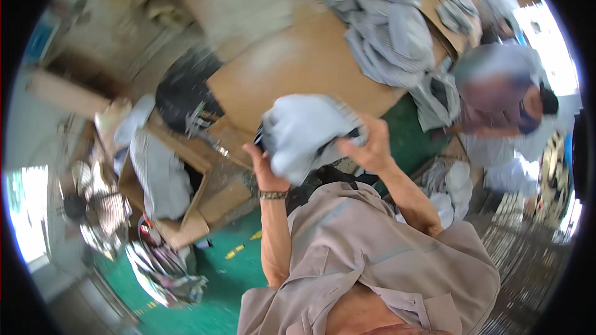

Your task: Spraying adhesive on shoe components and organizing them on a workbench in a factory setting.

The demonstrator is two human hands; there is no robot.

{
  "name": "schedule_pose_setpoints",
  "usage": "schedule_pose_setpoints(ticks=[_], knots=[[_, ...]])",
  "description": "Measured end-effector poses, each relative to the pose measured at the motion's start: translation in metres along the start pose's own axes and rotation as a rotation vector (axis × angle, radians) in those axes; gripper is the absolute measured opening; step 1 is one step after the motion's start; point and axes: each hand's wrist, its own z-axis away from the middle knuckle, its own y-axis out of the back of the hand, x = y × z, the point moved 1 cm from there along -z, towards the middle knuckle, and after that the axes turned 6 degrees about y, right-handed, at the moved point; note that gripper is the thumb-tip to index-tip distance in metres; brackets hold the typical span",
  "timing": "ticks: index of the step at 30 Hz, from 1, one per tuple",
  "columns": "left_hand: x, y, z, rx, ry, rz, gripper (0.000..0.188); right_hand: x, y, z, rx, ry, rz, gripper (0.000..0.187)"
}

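Observation:
A bundled light grey-blue cloth garment (307, 127) with dark edging is held up in front of my chest, slightly blurred by motion. My left hand (267, 167), with a band at the wrist, grips its left lower side, the thumb pointing up along the dark edge. On the other side my right hand (371, 146) is closed on the garment's right edge, thumb over the cloth. Parts of the fingers on both hands are hidden behind the fabric. Beneath and beyond the bundle lies a flat brown cardboard sheet (279, 68).
Grey garments (391, 31) are heaped at the far right of the cardboard. To the left stands an open cardboard box (202, 186) with grey cloth inside, near a black round seat (186, 87). Another person (496, 99) sits at the right. A stuffed bag (164, 273) rests on the green floor (230, 279).

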Motion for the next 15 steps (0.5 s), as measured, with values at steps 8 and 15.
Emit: schedule_pose_setpoints(ticks=[8, 15], knots=[[-0.008, -0.011, -0.026, 0.236, 0.116, -0.415, 0.062, 0.03, 0.012, 0.037, -0.225, 0.262, 0.278, 0.088], [-0.002, -0.03, -0.029, 0.143, 0.305, -0.462, 0.079, 0.05, 0.021, 0.054, -0.209, 0.162, 0.124, 0.114]])
